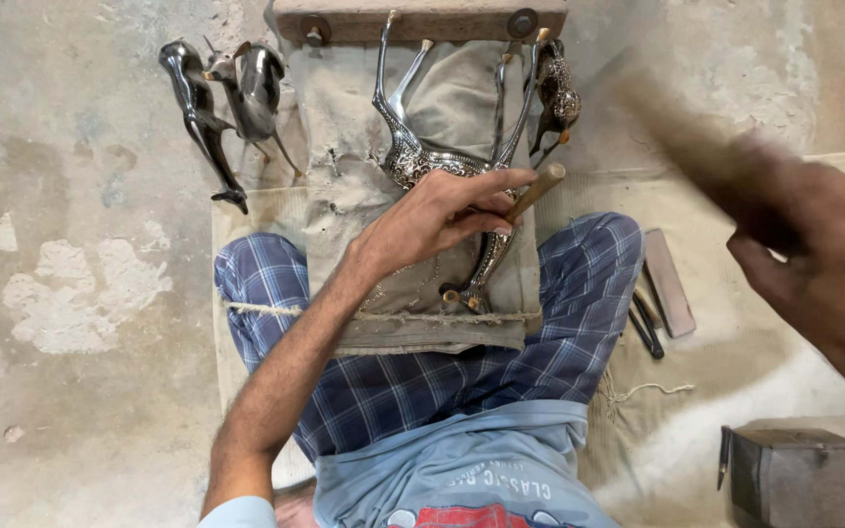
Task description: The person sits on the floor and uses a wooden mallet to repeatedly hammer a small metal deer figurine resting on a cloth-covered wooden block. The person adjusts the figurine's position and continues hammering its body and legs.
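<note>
My left hand [442,210] lay over the engraved metal deer figure [413,156], which rested on the canvas pad [344,166] across my lap, its legs pointing far toward the wooden block [422,18]. The fingers [486,181] of that hand were pinched narrow around a thin wooden-handled punch [537,188], its tip set against the deer's body. My right hand [814,254] was raised at the right, fingers closed around a hammer handle [677,137] that was blurred. Two dark plain deer figures [222,108] lay on the concrete floor [70,293] at the far left. Another engraved figure [557,93] lay just right of the pad's far end. A flat stone [669,284] and a metal box [804,474] sat to my right.
</note>
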